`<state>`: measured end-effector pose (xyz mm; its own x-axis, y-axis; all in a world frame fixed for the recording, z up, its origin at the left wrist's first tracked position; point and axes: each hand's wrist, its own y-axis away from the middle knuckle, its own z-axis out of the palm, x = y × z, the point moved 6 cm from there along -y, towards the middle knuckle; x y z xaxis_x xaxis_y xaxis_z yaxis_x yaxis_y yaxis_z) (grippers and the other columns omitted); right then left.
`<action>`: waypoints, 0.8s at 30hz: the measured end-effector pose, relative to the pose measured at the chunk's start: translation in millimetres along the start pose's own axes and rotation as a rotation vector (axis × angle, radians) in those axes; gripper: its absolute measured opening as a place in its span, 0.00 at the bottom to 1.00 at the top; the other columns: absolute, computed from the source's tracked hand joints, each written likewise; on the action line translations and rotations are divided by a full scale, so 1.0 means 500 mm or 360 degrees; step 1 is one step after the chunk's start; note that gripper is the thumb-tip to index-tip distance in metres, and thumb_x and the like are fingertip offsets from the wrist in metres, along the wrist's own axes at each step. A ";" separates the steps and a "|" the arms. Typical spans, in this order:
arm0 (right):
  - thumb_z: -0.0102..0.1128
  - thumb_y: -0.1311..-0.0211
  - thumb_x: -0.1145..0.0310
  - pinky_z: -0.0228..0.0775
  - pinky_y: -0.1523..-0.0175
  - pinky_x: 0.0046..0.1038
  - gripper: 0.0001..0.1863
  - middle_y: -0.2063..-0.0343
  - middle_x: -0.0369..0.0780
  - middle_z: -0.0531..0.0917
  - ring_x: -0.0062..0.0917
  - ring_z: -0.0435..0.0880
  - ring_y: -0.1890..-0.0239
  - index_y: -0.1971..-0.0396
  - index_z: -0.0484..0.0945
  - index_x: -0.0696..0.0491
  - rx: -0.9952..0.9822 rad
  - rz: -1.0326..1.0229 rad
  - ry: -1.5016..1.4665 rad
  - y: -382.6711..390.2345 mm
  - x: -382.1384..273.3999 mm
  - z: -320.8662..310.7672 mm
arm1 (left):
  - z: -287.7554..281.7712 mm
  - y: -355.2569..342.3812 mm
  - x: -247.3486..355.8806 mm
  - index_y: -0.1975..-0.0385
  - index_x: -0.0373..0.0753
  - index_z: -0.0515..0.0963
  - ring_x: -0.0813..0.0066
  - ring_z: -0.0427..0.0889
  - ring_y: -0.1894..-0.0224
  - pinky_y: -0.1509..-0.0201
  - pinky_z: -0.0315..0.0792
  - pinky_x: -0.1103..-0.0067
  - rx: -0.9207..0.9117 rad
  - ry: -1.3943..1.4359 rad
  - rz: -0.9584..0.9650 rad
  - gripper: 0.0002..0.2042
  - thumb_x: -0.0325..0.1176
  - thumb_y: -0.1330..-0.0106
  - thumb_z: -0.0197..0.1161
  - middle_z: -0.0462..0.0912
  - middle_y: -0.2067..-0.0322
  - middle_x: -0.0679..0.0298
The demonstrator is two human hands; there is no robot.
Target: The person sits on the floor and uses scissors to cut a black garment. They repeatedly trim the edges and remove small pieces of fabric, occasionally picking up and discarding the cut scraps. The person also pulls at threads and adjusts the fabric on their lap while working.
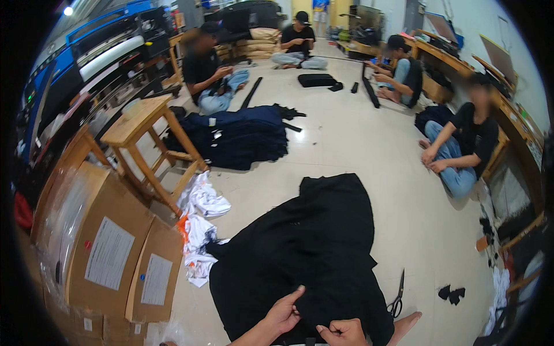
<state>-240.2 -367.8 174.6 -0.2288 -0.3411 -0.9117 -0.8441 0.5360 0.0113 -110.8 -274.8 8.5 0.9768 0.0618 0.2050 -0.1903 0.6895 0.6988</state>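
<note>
A large piece of black fabric (pixel 311 230) is spread over the floor and across my lap. My left hand (pixel 283 313) holds it near the lower edge, the thumb stretched upward and the other fingers curled at the cloth. Just right of it, my right hand (pixel 346 333) is closed in a pinch on the same fabric. A small dark tab shows between the two hands at the bottom rim; I cannot make out what it is. Black-handled scissors (pixel 397 300) lie on the floor right of the fabric, beside my bare foot (pixel 407 326).
Cardboard boxes (pixel 109 248) and a wooden stool (pixel 141 124) stand at left, near crumpled white cloths (pixel 202 199). Beyond lies a dark navy garment pile (pixel 236 138). Several people sit on the floor, one at right (pixel 467 132). Black scraps (pixel 452 294) lie at lower right.
</note>
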 end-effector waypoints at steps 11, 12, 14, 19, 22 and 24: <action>0.71 0.42 0.75 0.46 0.81 0.30 0.26 0.89 0.38 0.57 0.18 0.53 0.85 0.87 0.59 0.56 -0.0219 -0.0068 -0.0152 -0.004 -0.032 -0.006 | 0.049 0.012 0.000 0.42 0.33 0.75 0.63 0.82 0.42 0.32 0.73 0.65 -0.0048 0.0308 -0.0169 0.19 0.39 0.25 0.61 0.83 0.45 0.58; 0.71 0.42 0.75 0.46 0.81 0.30 0.26 0.89 0.38 0.56 0.18 0.53 0.85 0.87 0.58 0.56 -0.0225 -0.0069 -0.0134 -0.005 -0.032 -0.005 | 0.061 0.017 -0.004 0.42 0.34 0.76 0.63 0.82 0.43 0.32 0.73 0.64 -0.0072 0.0350 -0.0219 0.20 0.40 0.26 0.63 0.83 0.46 0.58; 0.71 0.43 0.76 0.46 0.81 0.30 0.27 0.89 0.38 0.56 0.18 0.53 0.85 0.88 0.58 0.55 -0.0257 -0.0114 -0.0132 -0.003 -0.034 -0.002 | 0.066 0.022 0.001 0.44 0.35 0.78 0.63 0.82 0.43 0.32 0.73 0.65 0.0008 0.0317 -0.0229 0.21 0.41 0.30 0.69 0.84 0.46 0.59; 0.70 0.41 0.78 0.45 0.80 0.28 0.26 0.88 0.34 0.56 0.15 0.53 0.83 0.88 0.58 0.54 -0.0124 -0.0107 -0.0204 0.005 -0.015 -0.022 | 0.040 0.033 0.048 0.45 0.34 0.79 0.63 0.83 0.43 0.32 0.74 0.65 0.0106 0.0285 -0.0096 0.17 0.37 0.28 0.67 0.85 0.47 0.57; 0.68 0.38 0.80 0.44 0.78 0.25 0.27 0.86 0.28 0.56 0.11 0.52 0.80 0.88 0.57 0.51 0.0058 0.0059 -0.0231 0.002 0.030 -0.055 | 0.039 0.029 0.089 0.46 0.33 0.79 0.64 0.83 0.43 0.32 0.74 0.65 -0.0012 0.0392 0.0186 0.14 0.34 0.26 0.64 0.85 0.47 0.56; 0.67 0.37 0.79 0.46 0.77 0.23 0.28 0.85 0.27 0.59 0.11 0.54 0.80 0.87 0.57 0.48 0.0243 0.0225 -0.0320 0.004 0.066 -0.087 | 0.043 0.026 0.100 0.47 0.33 0.79 0.64 0.83 0.43 0.31 0.74 0.65 -0.0074 0.0465 0.0320 0.14 0.32 0.27 0.65 0.84 0.47 0.57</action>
<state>-270.3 -411.6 162.2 -0.2255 -0.1028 -0.9688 -0.7242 0.6828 0.0961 -66.6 -278.1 42.8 0.9084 0.3987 0.1261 -0.3836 0.6744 0.6309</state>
